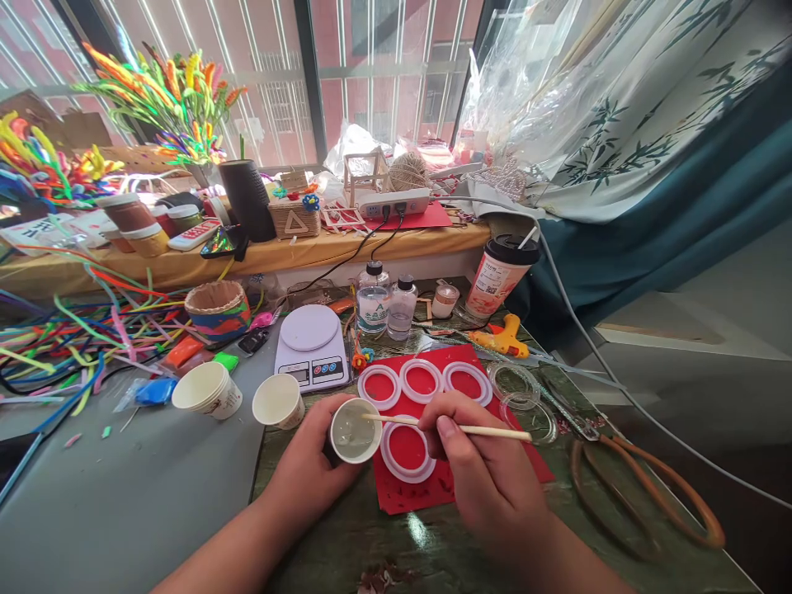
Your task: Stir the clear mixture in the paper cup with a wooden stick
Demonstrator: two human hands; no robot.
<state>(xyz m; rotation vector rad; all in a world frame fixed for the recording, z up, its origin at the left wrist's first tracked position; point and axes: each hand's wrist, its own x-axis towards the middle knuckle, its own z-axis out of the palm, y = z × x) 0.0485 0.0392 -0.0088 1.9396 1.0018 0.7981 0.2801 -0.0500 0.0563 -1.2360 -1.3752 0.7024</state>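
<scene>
My left hand [315, 462] is closed around a paper cup [335, 452], tipped so that its mouth faces me. Clear liquid [357, 434] shows inside it. Between the fingers of my right hand [483, 454] is a thin wooden stick [495, 431], its far tip inside the cup. Beneath and behind my hands, a red sheet [396, 498] bears several pale ring-shaped molds [405, 477]. Clear plastic rings [516, 386] lie at its right side. To the left of the held cup stand another paper cup [278, 402] and a stack of paper cups [207, 391].
A white kitchen scale [311, 342] sits behind the cups, near two bottles [373, 307] of clear liquid. Toward the right are a lidded drink cup [498, 276], a yellow glue gun [507, 338] and large scissors [668, 495]. Pipe cleaners [92, 330] cover the left side.
</scene>
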